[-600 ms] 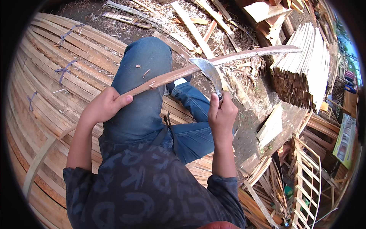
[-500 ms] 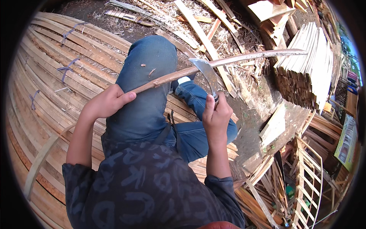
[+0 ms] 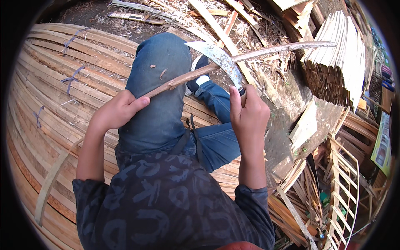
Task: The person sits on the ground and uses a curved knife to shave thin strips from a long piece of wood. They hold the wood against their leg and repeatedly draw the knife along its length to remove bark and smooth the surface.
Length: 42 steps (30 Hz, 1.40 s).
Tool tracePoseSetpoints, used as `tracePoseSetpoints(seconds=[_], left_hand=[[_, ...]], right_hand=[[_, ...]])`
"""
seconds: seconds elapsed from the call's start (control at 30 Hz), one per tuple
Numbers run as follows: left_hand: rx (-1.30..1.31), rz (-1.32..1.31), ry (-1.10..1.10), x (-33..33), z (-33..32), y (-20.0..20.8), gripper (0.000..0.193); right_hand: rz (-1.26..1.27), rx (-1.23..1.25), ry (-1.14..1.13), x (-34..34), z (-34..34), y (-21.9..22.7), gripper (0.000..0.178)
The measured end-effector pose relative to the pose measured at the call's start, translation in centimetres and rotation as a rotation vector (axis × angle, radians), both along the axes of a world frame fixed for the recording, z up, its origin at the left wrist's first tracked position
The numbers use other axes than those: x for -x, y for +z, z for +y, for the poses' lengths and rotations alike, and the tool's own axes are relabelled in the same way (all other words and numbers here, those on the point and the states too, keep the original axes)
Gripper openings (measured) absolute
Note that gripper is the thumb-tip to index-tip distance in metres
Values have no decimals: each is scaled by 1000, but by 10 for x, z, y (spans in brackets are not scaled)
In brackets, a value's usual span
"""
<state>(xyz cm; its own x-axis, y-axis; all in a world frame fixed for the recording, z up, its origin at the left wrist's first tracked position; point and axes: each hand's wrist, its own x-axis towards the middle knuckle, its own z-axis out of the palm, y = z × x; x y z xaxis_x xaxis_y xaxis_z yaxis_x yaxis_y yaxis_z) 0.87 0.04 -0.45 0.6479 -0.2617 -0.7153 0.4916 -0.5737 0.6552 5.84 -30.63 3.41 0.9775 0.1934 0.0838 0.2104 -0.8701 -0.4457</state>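
While the left hand (image 3: 121,110) is clamped round the near end of a stick (image 3: 196,75), the right hand (image 3: 250,108), well apart from it, is closed on the handle of a curved knife (image 3: 218,54), thumb laid along the handle. The stick runs out from the left hand and passes beyond the right one on its far side; the blade crosses it between its two ends, though I cannot tell whether the edge bites in. Its long axis slants from near left to far right, bowing slightly, and the free end points right, showing in front of a stack of slats (image 3: 333,58). The knife's tip points far left, its handle near right.

Under the stick is the bent left leg (image 3: 156,66), in blue jeans; the right leg (image 3: 214,143) is folded to the right. Beneath and left of the legs spreads a bed of long strips (image 3: 83,102), bound in places with purplish ties (image 3: 71,79). Farther off, bare ground (image 3: 83,16) is littered with shavings and boards (image 3: 214,27). On the near right stands a ladder-like frame (image 3: 343,191), with a yellow-edged banner (image 3: 381,152) just beyond.
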Motion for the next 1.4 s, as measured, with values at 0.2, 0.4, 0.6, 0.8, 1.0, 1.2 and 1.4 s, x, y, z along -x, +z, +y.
tracePoseSetpoints(seconds=[0.2,0.4,0.6,0.8,1.0,1.2,1.4], left_hand=[[-11,-51,64,1,-6,2,70],[-137,-70,31,1,-11,7,71],[-117,-64,15,0,-9,7,66],[-107,-62,2,1,-9,3,66],[-143,-93,29,4,-14,3,68],[-250,-169,9,2,-23,10,71],[-198,-150,2,2,-24,9,70]], right_hand=[[-36,135,-49,-11,-14,-7,36],[-24,196,-198,-35,-61,-12,37],[86,56,-195,-7,-35,-2,35],[78,-29,-81,26,-10,-15,29],[23,63,-176,11,-29,-29,32],[-54,192,-199,-6,-62,-46,39],[-62,235,-256,-24,-75,-46,41]])
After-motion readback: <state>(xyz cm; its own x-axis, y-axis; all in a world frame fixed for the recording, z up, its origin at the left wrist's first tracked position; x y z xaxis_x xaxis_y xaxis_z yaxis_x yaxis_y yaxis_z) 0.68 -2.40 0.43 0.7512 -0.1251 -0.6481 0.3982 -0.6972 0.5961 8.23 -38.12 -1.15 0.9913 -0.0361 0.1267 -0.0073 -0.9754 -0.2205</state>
